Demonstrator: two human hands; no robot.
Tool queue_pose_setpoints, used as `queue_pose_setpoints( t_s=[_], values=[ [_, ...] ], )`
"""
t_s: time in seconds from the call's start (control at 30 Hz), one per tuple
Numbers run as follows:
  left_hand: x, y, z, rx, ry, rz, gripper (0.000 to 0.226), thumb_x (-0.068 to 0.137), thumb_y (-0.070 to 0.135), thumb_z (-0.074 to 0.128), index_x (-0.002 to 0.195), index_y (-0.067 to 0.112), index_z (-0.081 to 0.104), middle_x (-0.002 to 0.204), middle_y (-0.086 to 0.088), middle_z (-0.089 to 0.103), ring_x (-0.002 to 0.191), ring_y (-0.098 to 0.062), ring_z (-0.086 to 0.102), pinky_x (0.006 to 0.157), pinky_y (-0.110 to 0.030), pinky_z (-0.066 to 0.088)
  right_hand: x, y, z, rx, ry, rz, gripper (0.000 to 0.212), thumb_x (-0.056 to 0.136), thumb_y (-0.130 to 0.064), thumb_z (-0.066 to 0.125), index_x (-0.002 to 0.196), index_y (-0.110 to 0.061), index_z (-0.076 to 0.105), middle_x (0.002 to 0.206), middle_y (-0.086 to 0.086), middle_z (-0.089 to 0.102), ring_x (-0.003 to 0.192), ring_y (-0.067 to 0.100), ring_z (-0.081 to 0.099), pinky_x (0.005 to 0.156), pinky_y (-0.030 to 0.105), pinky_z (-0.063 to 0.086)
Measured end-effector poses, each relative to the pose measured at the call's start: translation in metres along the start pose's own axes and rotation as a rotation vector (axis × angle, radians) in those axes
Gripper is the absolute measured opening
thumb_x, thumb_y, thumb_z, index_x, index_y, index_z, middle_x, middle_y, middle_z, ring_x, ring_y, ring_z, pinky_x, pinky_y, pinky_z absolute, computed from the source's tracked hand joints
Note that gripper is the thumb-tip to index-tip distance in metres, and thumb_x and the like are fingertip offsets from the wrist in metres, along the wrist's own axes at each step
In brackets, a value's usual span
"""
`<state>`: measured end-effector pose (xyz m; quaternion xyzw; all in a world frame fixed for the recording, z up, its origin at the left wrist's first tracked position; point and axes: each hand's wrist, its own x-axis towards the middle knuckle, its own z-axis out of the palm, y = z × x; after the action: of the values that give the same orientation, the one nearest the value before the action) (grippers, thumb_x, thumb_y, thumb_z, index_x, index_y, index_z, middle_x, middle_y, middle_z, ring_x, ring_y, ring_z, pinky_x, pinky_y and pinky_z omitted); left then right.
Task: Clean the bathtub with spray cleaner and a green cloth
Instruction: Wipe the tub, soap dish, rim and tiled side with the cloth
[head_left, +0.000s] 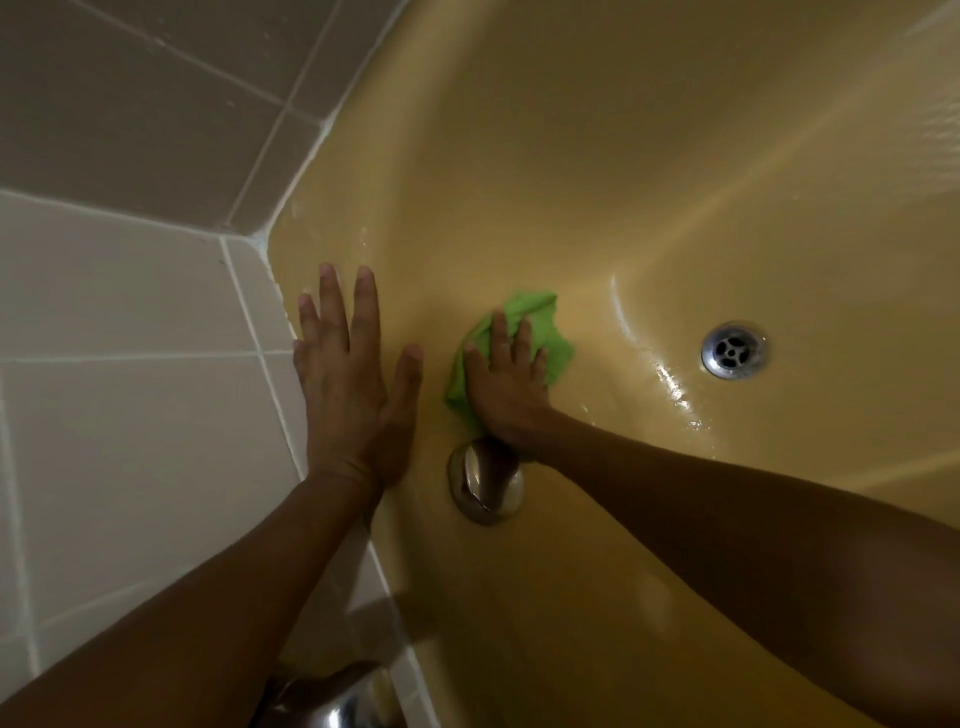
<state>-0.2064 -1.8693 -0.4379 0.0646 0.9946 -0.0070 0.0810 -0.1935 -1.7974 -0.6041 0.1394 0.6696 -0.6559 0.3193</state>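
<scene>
— Where is our green cloth (524, 325)?
— On the bathtub (675, 182) wall, under our right hand (506, 387), fingers (500, 335) spread flat. Our left hand (348, 384) lies spread beside it.
— How will it handle?
— Soft and light, we think. Press with the palm.

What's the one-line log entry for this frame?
phase: wipe | right hand: flat on cloth, by overflow cap | left hand: flat on tub | drain: uncovered

A green cloth (540, 322) lies on the yellow bathtub (675, 182), beside beige and brown tiles (130, 312).
</scene>
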Motion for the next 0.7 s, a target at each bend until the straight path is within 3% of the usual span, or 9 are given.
queue_pose_setpoints(
  t_s=[0.17, 0.27, 0.33, 0.5, 0.7],
  values=[
    [0.002, 0.000, 0.000, -0.011, 0.009, -0.003, 0.077, 0.098, 0.065, 0.027, 0.165, 0.034, 0.004, 0.173, 0.002, -0.009, 0.159, -0.025, -0.011, 0.125, -0.060, 0.004, -0.011, -0.023, 0.011, -0.094, -0.040, -0.134, 0.100, 0.078, -0.089, -0.008, 0.161, -0.036, 0.010, 0.167, -0.004, -0.028, 0.150, 0.037, -0.031, 0.120, 0.067, -0.006],
    [0.004, -0.001, 0.001, -0.003, 0.016, -0.011, 0.074, 0.099, 0.062, 0.027, 0.165, 0.035, 0.003, 0.173, 0.003, -0.009, 0.159, -0.025, -0.011, 0.125, -0.061, 0.005, -0.041, -0.024, -0.009, -0.024, -0.052, -0.205, 0.072, 0.100, -0.070, 0.016, 0.161, -0.040, -0.010, 0.165, 0.001, -0.031, 0.149, 0.031, -0.033, 0.123, 0.053, -0.014],
    [0.006, -0.002, 0.001, 0.002, 0.015, -0.018, 0.074, 0.099, 0.063, 0.026, 0.164, 0.036, 0.003, 0.173, 0.003, -0.009, 0.159, -0.025, -0.011, 0.125, -0.061, 0.005, -0.059, -0.023, -0.021, 0.017, -0.076, -0.219, 0.070, 0.106, -0.056, 0.030, 0.160, -0.041, -0.012, 0.165, 0.000, -0.030, 0.150, 0.028, -0.030, 0.122, 0.046, -0.013],
    [0.009, -0.003, 0.000, -0.004, 0.016, -0.026, 0.073, 0.100, 0.064, 0.023, 0.164, 0.037, 0.003, 0.173, 0.005, -0.009, 0.159, -0.023, -0.011, 0.126, -0.059, 0.005, -0.044, -0.013, -0.012, 0.066, -0.039, -0.164, 0.072, 0.103, -0.060, 0.035, 0.159, -0.047, -0.009, 0.166, -0.007, -0.028, 0.152, 0.030, -0.025, 0.125, 0.051, -0.007],
    [0.011, -0.002, 0.000, -0.023, 0.025, -0.028, 0.066, 0.102, 0.061, 0.023, 0.162, 0.043, 0.001, 0.172, 0.009, -0.010, 0.158, -0.018, -0.013, 0.127, -0.055, 0.002, -0.007, -0.017, -0.010, 0.073, 0.022, 0.005, 0.073, 0.098, -0.071, 0.022, 0.156, -0.049, -0.017, 0.166, -0.007, -0.029, 0.153, 0.032, -0.023, 0.123, 0.061, -0.002]
  ],
)
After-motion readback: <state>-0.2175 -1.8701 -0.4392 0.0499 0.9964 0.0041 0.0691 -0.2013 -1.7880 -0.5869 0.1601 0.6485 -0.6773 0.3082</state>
